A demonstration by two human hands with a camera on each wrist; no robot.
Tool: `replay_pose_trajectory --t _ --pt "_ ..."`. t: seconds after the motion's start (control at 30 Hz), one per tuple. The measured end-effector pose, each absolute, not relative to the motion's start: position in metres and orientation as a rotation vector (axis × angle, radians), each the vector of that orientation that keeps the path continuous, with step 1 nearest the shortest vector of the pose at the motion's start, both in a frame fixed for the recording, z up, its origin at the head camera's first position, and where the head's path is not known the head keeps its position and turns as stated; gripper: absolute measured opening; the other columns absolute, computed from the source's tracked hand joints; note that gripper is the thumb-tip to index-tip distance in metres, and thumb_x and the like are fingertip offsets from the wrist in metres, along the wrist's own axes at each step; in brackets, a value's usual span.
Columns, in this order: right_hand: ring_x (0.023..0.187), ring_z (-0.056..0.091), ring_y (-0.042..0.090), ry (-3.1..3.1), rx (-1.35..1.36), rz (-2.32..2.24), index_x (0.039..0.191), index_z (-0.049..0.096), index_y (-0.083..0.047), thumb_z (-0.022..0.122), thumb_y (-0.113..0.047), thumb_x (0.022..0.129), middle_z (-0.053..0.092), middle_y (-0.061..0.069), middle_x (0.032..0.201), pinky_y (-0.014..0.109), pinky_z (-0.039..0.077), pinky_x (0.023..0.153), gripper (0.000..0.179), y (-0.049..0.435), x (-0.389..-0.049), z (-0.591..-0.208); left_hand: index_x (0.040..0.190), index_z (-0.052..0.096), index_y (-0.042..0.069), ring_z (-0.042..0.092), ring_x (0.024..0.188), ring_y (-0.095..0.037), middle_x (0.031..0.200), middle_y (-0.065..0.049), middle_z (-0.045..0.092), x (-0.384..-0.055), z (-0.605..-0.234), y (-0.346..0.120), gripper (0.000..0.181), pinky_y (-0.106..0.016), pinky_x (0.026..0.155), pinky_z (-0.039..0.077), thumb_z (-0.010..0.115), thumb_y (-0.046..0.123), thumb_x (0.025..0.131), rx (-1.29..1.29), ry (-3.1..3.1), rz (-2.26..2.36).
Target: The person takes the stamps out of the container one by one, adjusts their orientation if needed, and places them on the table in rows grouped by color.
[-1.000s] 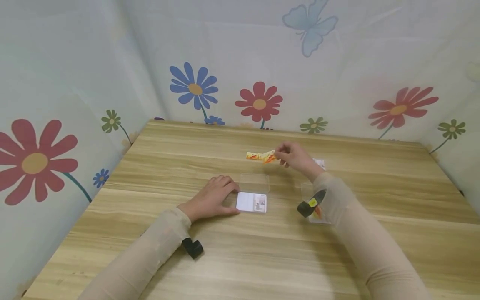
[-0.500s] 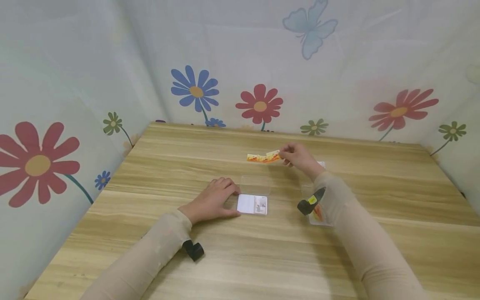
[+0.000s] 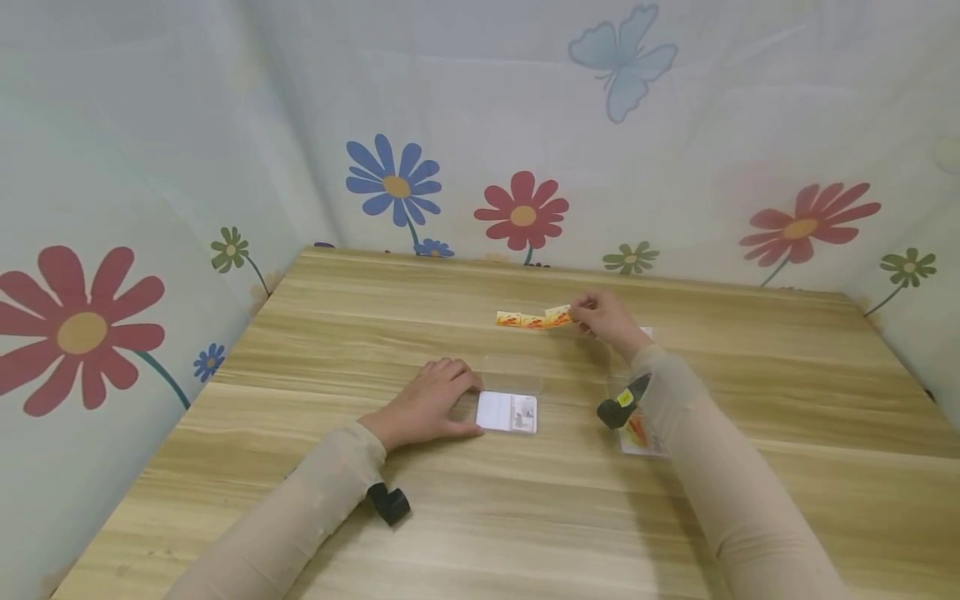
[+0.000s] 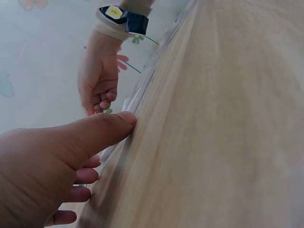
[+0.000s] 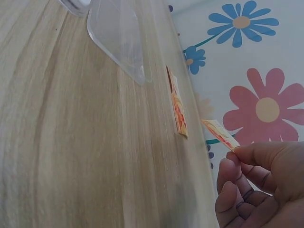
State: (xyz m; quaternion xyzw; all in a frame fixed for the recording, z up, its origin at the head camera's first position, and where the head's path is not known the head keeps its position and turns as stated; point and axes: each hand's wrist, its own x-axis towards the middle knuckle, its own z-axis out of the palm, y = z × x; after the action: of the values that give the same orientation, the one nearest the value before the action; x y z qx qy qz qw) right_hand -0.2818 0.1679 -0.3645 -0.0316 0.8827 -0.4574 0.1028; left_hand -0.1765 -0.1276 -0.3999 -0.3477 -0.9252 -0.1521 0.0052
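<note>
Watching right hand [image 3: 603, 319] pinch a yellow-and-red perforated stamp [image 5: 219, 133].
I see it tilted, near two matching stamps [image 3: 508, 319]; left hand [image 3: 429, 403], fingers relaxed, touches clear case [image 3: 513, 375].

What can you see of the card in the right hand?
The card is a small, thin, paper-looking rectangle, yellowish with orange-red print and, in the right wrist view, a toothed-looking edge. The right hand pinches one end between thumb and finger. It tilts, apparently clear of the table, just right of two similar cards lying there.
</note>
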Motion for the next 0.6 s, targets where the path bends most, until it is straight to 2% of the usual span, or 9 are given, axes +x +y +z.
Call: replay_pose_trajectory --t 0.17,0.3,0.6 --pt "0.072 0.055 0.011 2.601 -0.073 -1.346 0.111 0.056 0.004 0.052 -0.015 0.097 0.060 0.012 0.093 0.022 0.048 0.065 0.024 0.1704 -0.2843 -0.3660 0.116 0.060 0.012 0.050 0.110 -0.021 0.115 -0.003 0.057 -0.1764 -0.3998 -0.1276 0.055 -0.041 0.102 0.039 0.074 0.049 0.078 -1.086 -2.898 -0.477" --pt "0.074 0.056 0.012 2.618 -0.054 -1.309 0.108 0.056 0.003 0.053 -0.014 0.096 0.059 0.009 0.092 0.021 0.048 0.067 0.022 0.1703 -0.2844 -0.3664 0.116 0.060 0.012 0.050 0.109 -0.021 0.115 -0.003 0.058 -0.1762 -0.4004 -0.1281 0.055 -0.041 0.101 0.039 0.074 0.049 0.077 -1.083 -2.897 -0.479" --pt "0.067 0.053 0.010 2.687 -0.035 -1.190 0.105 0.059 0.004 0.055 -0.013 0.094 0.061 0.001 0.072 0.019 0.044 0.065 0.021 0.1684 -0.2875 -0.3693 0.116 0.060 0.013 0.050 0.109 -0.020 0.115 -0.003 0.057 -0.1769 -0.4011 -0.1281 0.055 -0.041 0.101 0.039 0.074 0.048 0.078 -1.086 -2.898 -0.472"
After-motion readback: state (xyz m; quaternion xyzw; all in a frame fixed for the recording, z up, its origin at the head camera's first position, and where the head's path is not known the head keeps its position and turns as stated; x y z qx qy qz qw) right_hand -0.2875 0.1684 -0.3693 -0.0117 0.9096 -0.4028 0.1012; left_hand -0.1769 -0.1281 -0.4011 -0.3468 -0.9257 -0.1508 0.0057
